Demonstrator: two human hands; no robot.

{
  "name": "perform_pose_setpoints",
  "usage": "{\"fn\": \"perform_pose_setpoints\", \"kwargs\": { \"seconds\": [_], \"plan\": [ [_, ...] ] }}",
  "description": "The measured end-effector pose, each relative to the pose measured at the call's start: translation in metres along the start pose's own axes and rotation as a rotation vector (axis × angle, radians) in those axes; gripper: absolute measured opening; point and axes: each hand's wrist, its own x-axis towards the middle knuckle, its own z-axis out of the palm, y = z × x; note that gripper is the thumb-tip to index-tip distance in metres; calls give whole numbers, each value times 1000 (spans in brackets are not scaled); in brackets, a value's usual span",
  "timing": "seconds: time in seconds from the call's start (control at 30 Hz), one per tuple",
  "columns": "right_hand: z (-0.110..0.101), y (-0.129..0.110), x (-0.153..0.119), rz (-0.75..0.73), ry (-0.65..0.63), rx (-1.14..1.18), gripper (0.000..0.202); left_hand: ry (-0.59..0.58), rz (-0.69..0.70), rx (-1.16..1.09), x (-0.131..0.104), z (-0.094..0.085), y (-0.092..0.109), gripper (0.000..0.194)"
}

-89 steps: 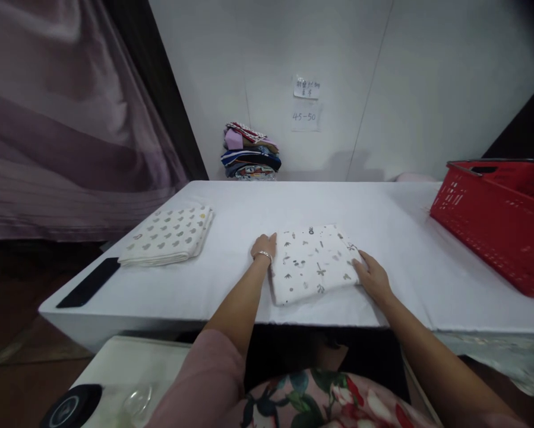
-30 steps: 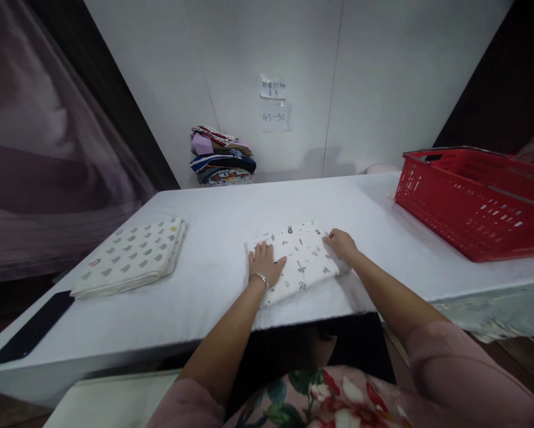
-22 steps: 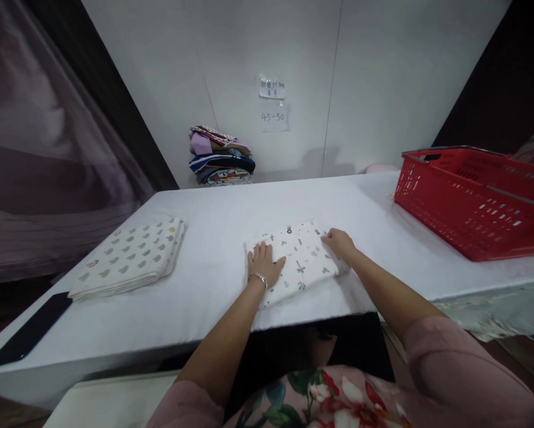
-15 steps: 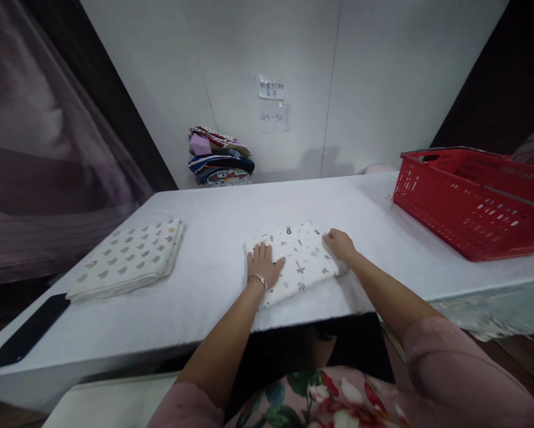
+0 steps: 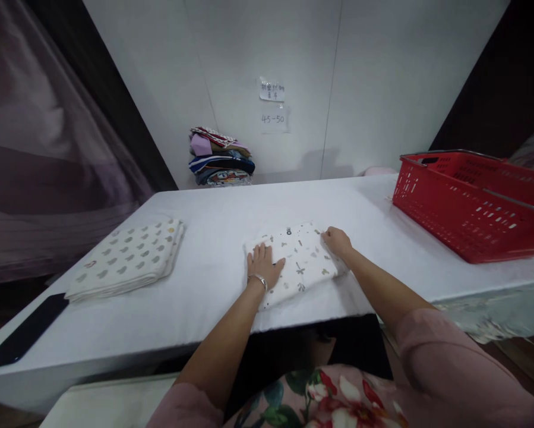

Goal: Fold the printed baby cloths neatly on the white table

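A folded white cloth [image 5: 309,261] with small grey and olive prints lies near the table's front edge. Flat on its left part rests my left hand [image 5: 265,266], fingers spread, a silver bracelet at the wrist. At the cloth's right edge, my right hand [image 5: 337,241] is closed with the fingertips pinching the fabric. To the left sits another folded white cloth [image 5: 130,255] with a grey leaf-like pattern, touched by neither hand.
A red plastic basket [image 5: 471,214] stands on the right of the white table [image 5: 213,220]. Against the wall is a stack of folded fabrics [image 5: 222,157]. A black phone-like slab [image 5: 26,330] lies at the left front edge. Two paper notes [image 5: 273,119] hang on the wall.
My right hand has shifted very slightly left along the cloth's edge. My left hand and the other things stay as they were.
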Motion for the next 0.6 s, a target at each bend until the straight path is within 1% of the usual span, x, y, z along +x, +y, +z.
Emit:
{"fn": "perform_pose_setpoints", "kwargs": {
  "seconds": [0.17, 0.33, 0.43, 0.6],
  "plan": [
    [2, 1, 1, 20, -46, -15, 21, 5, 0, 4, 1, 1, 0, 76],
    [-4, -4, 5, 19, -83, -13, 29, 4, 0, -2, 1, 2, 0, 77],
    [-4, -7, 9, 11, -81, -16, 32, 1, 0, -1, 1, 2, 0, 77],
    [1, -6, 13, 9, -59, -30, 24, -1, 1, 2, 0, 1, 0, 76]
  ]
}}
